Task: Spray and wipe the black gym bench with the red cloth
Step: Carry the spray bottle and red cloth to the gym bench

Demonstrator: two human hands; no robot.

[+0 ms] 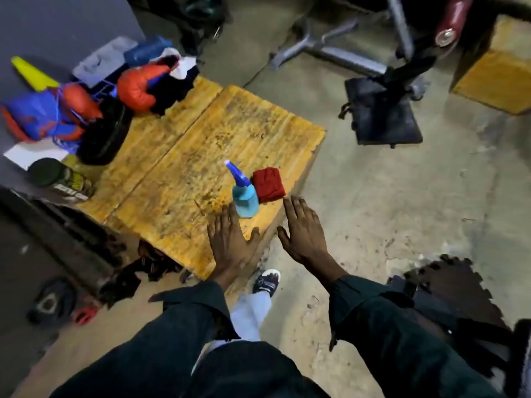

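Observation:
A light blue spray bottle (244, 196) with a blue trigger head stands upright near the front right corner of a yellow wooden box (186, 156). Right beside it, to its right, lies a folded red cloth (268, 183). My left hand (231, 242) hovers flat and empty just in front of the bottle, fingertips close to its base. My right hand (303, 231) is spread and empty just in front of the cloth, past the box's edge. No black bench pad is clearly in view; a dark red pad (452, 21) on a grey machine frame shows at the top right.
Boxing gloves (138, 84), a black bag (103, 133), a dark tub (61, 178) and a yellow cone (34, 73) crowd the box's left side. A black pad (383, 110), a grey steel frame (339, 50) and a second wooden box (497, 76) stand on the concrete floor. Black foam mat (448, 294) lies right.

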